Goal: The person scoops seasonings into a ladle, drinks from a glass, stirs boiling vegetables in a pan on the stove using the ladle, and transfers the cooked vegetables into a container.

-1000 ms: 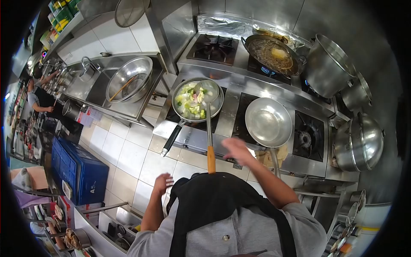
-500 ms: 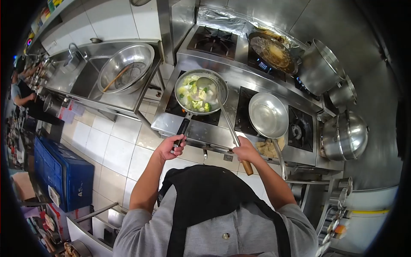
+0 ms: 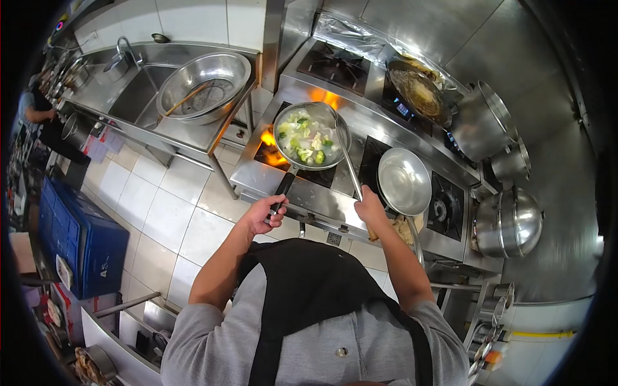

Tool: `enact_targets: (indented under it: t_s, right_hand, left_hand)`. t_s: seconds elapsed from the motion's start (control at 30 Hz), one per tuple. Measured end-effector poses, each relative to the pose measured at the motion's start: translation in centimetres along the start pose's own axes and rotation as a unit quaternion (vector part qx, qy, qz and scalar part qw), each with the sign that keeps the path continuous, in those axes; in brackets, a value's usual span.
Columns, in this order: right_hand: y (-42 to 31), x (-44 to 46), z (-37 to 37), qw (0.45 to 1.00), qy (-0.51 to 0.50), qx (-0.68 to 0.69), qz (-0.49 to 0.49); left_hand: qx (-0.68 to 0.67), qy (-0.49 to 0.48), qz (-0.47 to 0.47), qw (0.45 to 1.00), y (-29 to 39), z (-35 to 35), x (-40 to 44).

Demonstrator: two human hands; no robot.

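Observation:
My left hand (image 3: 268,213) is closed around the black handle of a frying pan (image 3: 284,149) over a stove burner. Chopped vegetables (image 3: 305,137), among them broccoli and pale pieces, lie in the pan with some steam or liquid. Orange flames (image 3: 270,154) show at the pan's left side and behind it. My right hand (image 3: 368,207) grips the long metal handle of a ladle (image 3: 347,164); its head is at the pan's far right rim, hard to make out there. An empty silver pan (image 3: 404,181) sits on the stove right of my right hand.
Behind the burners, a dark wok (image 3: 418,94) holds brown oil. Large steel pots (image 3: 484,122) and a domed steamer (image 3: 510,222) stand at the right. A big metal bowl (image 3: 205,89) is at the sink, a blue crate (image 3: 84,238) on the floor. Another person (image 3: 45,119) stands far left.
Flames have flared up around the frying pan. The ladle's head has moved from among the vegetables to the far right rim. The view has shifted slightly.

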State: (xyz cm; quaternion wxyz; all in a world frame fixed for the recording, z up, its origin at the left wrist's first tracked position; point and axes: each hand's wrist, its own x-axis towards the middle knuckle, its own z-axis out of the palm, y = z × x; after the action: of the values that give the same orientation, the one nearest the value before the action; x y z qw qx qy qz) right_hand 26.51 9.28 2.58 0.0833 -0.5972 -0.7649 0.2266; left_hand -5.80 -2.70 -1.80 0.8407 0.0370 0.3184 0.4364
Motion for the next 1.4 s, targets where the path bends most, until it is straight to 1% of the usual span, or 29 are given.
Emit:
enact_targets:
  t_s: [0.07, 0.13, 0.17, 0.2, 0.23, 0.27, 0.3, 0.37, 0.43, 0.5, 0.53, 0.57, 0.63, 0.73, 0.77, 0.83, 0.87, 0.93, 0.97, 1.0, 1.03, 1.07, 1.1, 1.13, 1.17, 1.2, 1.27, 1.37, 1.4]
  right_hand:
    - [-0.4, 0.4, 0.0, 0.999, -0.011, 0.021, -0.032]
    - [-2.5, 0.0, -1.3, 0.964, -0.174, 0.175, 0.099]
    - [-2.7, 0.0, -1.6, 0.964, -0.177, 0.173, 0.095]
    - [-2.8, -0.2, -1.9, 0.913, -0.229, 0.307, 0.141]
    - [-2.8, -0.4, -2.2, 0.837, -0.277, 0.433, 0.186]
    - [-2.9, -0.6, -3.0, 0.794, -0.295, 0.492, 0.201]
    - [-2.9, -0.8, -3.8, 0.794, -0.297, 0.491, 0.201]
    - [-2.9, -1.6, -5.5, 0.74, -0.306, 0.561, 0.208]
    - [-3.1, -3.0, -7.0, 0.732, -0.292, 0.574, 0.22]
    - [-1.9, -3.4, -7.9, 0.723, -0.336, 0.566, 0.21]
    - [-1.9, -3.6, -7.1, 0.722, -0.335, 0.568, 0.21]
    - [-2.3, -3.8, -5.8, 0.734, -0.308, 0.566, 0.212]
    - [-2.1, -4.0, -5.4, 0.746, -0.277, 0.567, 0.214]
    - [-2.0, -4.5, -6.3, 0.778, -0.283, 0.521, 0.207]
    - [-2.0, -4.9, -6.4, 0.776, -0.286, 0.521, 0.21]
    - [-1.7, -5.8, -6.3, 0.881, -0.263, 0.359, 0.157]
    - [-1.3, -6.3, -6.0, 0.881, -0.267, 0.356, 0.159]
    - [-0.2, -7.3, -5.2, 0.973, -0.136, 0.181, 0.051]
    - [0.1, -7.7, -5.0, 0.994, -0.066, 0.09, -0.007]
    - [-0.2, -8.3, -5.3, 0.997, -0.044, 0.059, -0.002]
    - [-0.4, -9.0, -5.6, 0.997, -0.046, 0.058, -0.004]
    - [-0.7, -9.6, -6.0, 0.996, -0.059, 0.06, 0.015]
    - [-0.9, -10.2, -6.4, 0.995, -0.072, 0.063, 0.035]
    - [-1.0, -10.6, -6.7, 0.995, -0.072, 0.063, 0.036]
    - [-1.1, -11.0, -7.1, 0.992, -0.106, 0.056, 0.035]
    - [-1.2, -11.3, -7.2, 0.988, -0.14, 0.049, 0.034]
    - [-1.5, -11.6, -7.2, 0.987, -0.15, 0.053, 0.027]
    - [-1.2, -11.3, -6.2, 0.985, -0.154, 0.076, 0.018]
    - [-0.9, -10.9, -5.6, 0.984, -0.147, 0.095, 0.013]
  left_hand:
    - [-0.012, -0.005, 0.013, 1.0, -0.1, 0.2, -0.5]
    - [-0.024, -0.01, 0.025, 0.999, -0.5, 0.3, -1.2]
    - [-0.01, 0.034, 0.045, 0.998, -0.7, 0.1, -1.6]
    - [0.005, 0.079, 0.063, 0.995, -1.1, -0.2, -2.1]
    - [0.002, 0.081, 0.065, 0.995, -1.7, -1.7, -2.1]
    - [0.011, 0.125, 0.072, 0.989, -2.5, -4.3, -1.8]
    - [0.021, 0.168, 0.078, 0.982, -3.2, -6.8, -1.8]
    - [0.07, 0.225, 0.063, 0.97, -4.7, -10.7, -3.3]
    - [0.132, 0.335, 0.051, 0.932, -7.2, -15.4, -5.2]
    - [0.279, 0.438, 0.019, 0.854, -11.2, -23.5, -7.1]
    - [0.366, 0.479, -0.036, 0.797, -13.2, -26.3, -8.7]
    - [0.373, 0.479, -0.142, 0.782, -14.6, -28.2, -10.3]
    - [0.32, 0.501, -0.255, 0.763, -16.4, -25.6, -13.2]
    - [0.333, 0.489, -0.192, 0.783, -18.6, -23.4, -14.4]
    - [0.331, 0.49, -0.195, 0.782, -18.9, -23.0, -14.1]
    - [0.343, 0.472, -0.192, 0.789, -19.1, -23.0, -12.4]
    - [0.52, 0.37, -0.174, 0.75, -18.9, -23.7, -11.9]
    - [0.536, 0.356, -0.122, 0.756, -18.2, -24.2, -9.2]
    - [0.541, 0.355, -0.085, 0.758, -17.8, -24.3, -7.9]
    - [0.563, 0.31, 0.038, 0.765, -17.3, -23.5, -7.5]
    - [0.468, 0.38, -0.007, 0.798, -15.9, -21.4, -6.2]
    - [0.541, 0.344, 0.043, 0.766, -15.0, -20.9, -5.4]
    - [0.489, 0.369, 0.061, 0.788, -14.4, -19.8, -4.7]
    - [0.479, 0.368, 0.071, 0.794, -13.9, -19.4, -4.2]
    - [0.469, 0.366, 0.08, 0.8, -13.5, -18.9, -3.7]
    - [0.47, 0.365, 0.079, 0.8, -12.9, -18.0, -3.7]
    - [0.472, 0.392, 0.008, 0.789, -11.5, -15.4, -4.6]
    - [0.45, 0.374, -0.005, 0.811, -12.3, -18.5, -4.6]
    - [0.456, 0.37, -0.036, 0.809, -12.4, -18.7, -5.1]
